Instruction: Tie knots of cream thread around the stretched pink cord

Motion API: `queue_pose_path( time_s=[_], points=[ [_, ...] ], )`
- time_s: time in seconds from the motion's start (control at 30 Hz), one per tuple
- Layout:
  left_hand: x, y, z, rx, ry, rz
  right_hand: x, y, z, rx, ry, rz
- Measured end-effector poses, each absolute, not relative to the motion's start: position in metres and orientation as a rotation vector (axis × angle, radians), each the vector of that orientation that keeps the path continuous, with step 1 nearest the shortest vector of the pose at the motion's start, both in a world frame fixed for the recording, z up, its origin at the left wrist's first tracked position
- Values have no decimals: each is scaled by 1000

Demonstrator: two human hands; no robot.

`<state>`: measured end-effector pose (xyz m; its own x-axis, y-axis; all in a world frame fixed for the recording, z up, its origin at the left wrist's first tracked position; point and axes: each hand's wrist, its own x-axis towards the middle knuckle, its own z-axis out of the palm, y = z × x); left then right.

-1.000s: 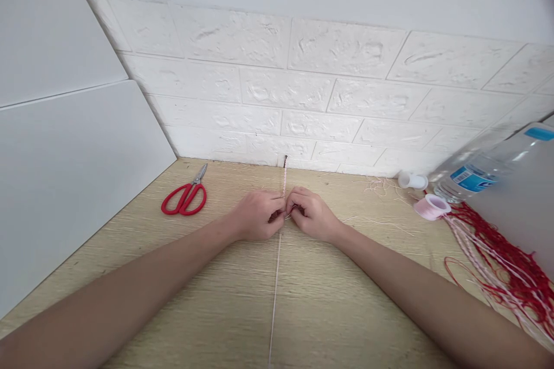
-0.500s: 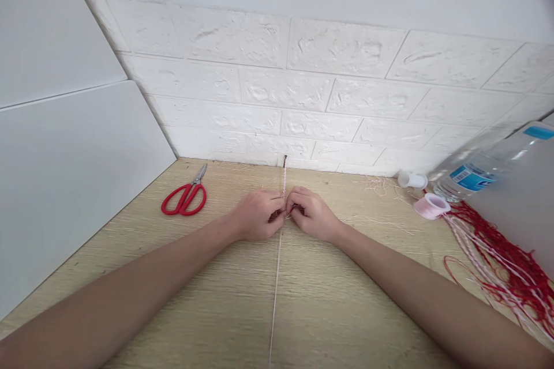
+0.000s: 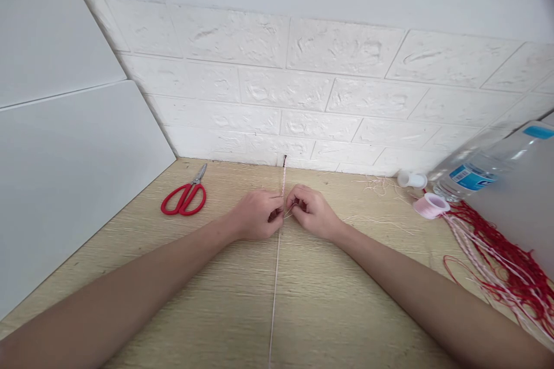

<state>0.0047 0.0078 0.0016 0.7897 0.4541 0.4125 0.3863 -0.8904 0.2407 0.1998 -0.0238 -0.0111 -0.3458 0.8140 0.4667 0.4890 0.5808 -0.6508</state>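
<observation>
A pink-and-white braided cord (image 3: pixel 284 180) runs from a dark fixing point at the wall's foot down to my hands. Below them a single pale cord (image 3: pixel 274 300) stretches straight toward me. My left hand (image 3: pixel 261 214) is closed, pinching the cord at the lower end of the braid. Just to its right, my right hand (image 3: pixel 312 210) has its fingers curled together on a thin pale thread (image 3: pixel 291 211), which loops out between the two hands. The fingertips partly hide where thread and cord meet.
Red-handled scissors (image 3: pixel 184 199) lie on the wooden tabletop (image 3: pixel 208 311) at left. On the right are a white spool (image 3: pixel 412 180), a pink thread spool (image 3: pixel 431 206), a plastic bottle (image 3: pixel 476 176), red cords (image 3: pixel 515 259) and loose thread ends (image 3: pixel 381 222). A white brick-patterned wall (image 3: pixel 320 127) stands behind.
My right hand has drawn slightly away from the left, so the gap between them is wider and more of the thin thread shows. The left hand has shifted a little left.
</observation>
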Motion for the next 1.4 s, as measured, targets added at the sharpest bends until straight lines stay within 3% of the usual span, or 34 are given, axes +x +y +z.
queue_pose_path(
  time_s=[0.37, 1.0, 1.4],
  points=[
    [2, 14, 5, 2454, 974, 739, 202, -22, -10, -1196, -1772, 781],
    [1, 21, 7, 1920, 1110, 920, 204, -20, -11, -1286, -1630, 782],
    [2, 15, 10, 2302, 1024, 811, 204, -27, -5, -1254, -1778, 652]
  ],
)
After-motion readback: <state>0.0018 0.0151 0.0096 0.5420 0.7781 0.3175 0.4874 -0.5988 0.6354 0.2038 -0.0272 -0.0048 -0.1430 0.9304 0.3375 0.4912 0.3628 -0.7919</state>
